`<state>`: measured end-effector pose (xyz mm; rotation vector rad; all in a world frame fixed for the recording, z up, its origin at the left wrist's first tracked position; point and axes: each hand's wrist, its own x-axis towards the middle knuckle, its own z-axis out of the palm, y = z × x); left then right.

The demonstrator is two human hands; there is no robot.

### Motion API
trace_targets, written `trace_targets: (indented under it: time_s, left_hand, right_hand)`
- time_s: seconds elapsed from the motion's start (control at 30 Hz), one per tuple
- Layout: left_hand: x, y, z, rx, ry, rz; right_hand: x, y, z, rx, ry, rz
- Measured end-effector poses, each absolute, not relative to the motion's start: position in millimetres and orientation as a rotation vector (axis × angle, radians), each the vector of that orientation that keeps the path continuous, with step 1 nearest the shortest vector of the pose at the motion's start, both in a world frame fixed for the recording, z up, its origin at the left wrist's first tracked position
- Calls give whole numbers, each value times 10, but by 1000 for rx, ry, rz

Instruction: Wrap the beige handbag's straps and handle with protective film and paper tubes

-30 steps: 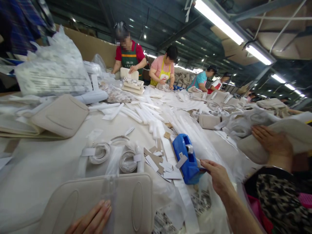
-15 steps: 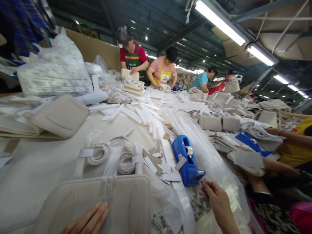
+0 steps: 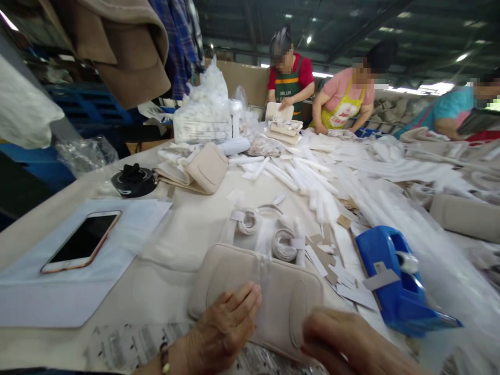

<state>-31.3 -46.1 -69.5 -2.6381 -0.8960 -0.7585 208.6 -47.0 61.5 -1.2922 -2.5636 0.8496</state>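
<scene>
A beige padded piece (image 3: pixel 230 271), with an oval stitched panel at its right end and a clear plastic strip across its middle, lies in front of me. My left hand (image 3: pixel 226 328) rests flat on it, fingers stretched out beside the strip. Close to the piece's lower right corner is my right hand (image 3: pixel 344 338), curled and smeared by motion; whether it holds anything is hidden. Behind the piece sit two coiled pale straps (image 3: pixel 284 245) with white paper bands. A blue tape dispenser (image 3: pixel 390 281) stands on the right, a white tag lying across it.
On the left a phone (image 3: pixel 84 242) lies on white sheets. A black round object (image 3: pixel 133 180) and folded beige pieces (image 3: pixel 207 169) are behind it. Card scraps (image 3: pixel 326 255) and clear plastic sleeves (image 3: pixel 414 219) spread rightward. Co-workers (image 3: pixel 291 78) stand across the table.
My view has swung left. My right hand has moved from the tape dispenser's front end to the padded piece's right side. My left hand stays on the piece.
</scene>
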Motion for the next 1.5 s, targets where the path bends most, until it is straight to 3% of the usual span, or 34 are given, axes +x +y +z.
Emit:
trace_targets:
  time_s: [0.23, 0.6, 0.9, 1.17, 1.27, 1.5]
  left_hand:
    - [-318, -510, -756, -2702, -976, -734]
    - [-351, -511, -747, -2766, -950, -628]
    - [-350, -505, -761, -2785, -935, -675]
    - [-361, -497, -764, -2788, -905, -669]
    - [-353, -492, -766, -2758, -916, -680]
    - [-351, -500, -771, -2757, -945, -690]
  right_hand:
    - [1512, 289, 427, -1141, -3119, 472]
    - [1389, 432, 260, -1055, -3244, 214]
    - [1255, 559, 378, -1536, -3172, 188]
    - [1510, 930, 353, -1393, -2965, 612]
    - [1651, 745, 342, -1367, -2803, 349]
    - [1775, -203, -144, -834, -2728, -151]
